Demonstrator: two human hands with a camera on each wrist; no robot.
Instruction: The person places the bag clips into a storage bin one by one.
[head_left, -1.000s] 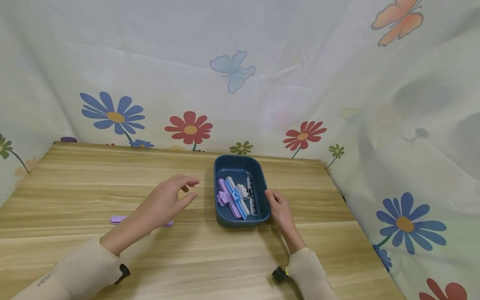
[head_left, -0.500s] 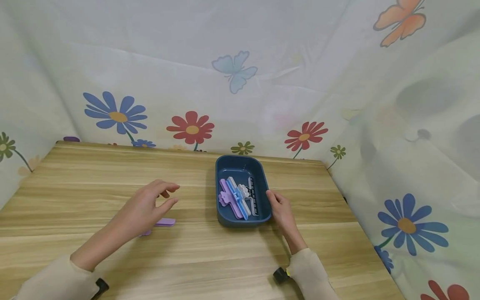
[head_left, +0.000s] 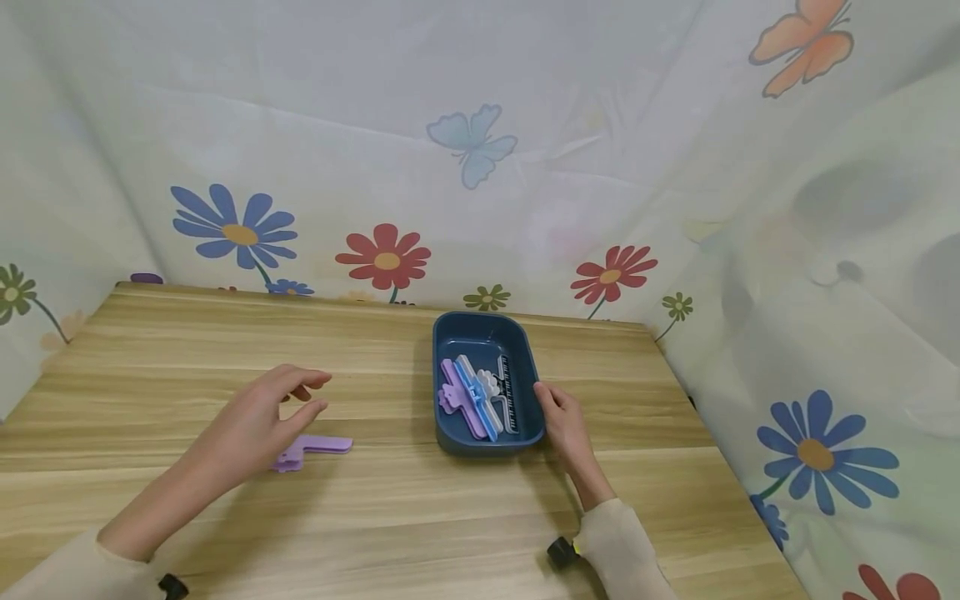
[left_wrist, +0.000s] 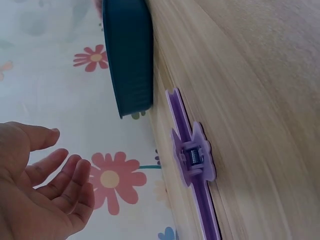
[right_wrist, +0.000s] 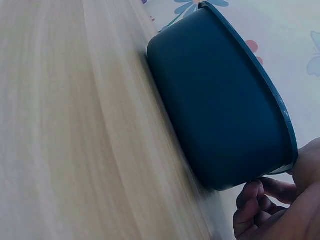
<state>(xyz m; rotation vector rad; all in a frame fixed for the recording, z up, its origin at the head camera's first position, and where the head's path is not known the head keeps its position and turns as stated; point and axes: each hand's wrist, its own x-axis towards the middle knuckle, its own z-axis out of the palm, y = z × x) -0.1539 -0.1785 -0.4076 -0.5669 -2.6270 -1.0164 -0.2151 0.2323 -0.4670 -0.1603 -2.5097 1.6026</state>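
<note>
Left hand (head_left: pixel 258 415) is being held open, fingers relaxed, just above the purple clip (head_left: pixel 309 450) lying at its 4 o'clock on the table (head_left: pixel 375 517). Tray (head_left: pixel 522 433), at 3 o'clock of the clip, is being gripped at its rim by the right hand (head_left: pixel 564 425); more clips (head_left: pixel 471 396) are being held inside.

Light wooden table (head_left: pixel 390 517) with a pale streaky grain, pushed into a corner. Sitting right on it: a dark blue tray (head_left: pixel 522 348) toward the back right, and a purple clip (head_left: pixel 311 448) lying flat on the wood, well left of the tray.
</note>
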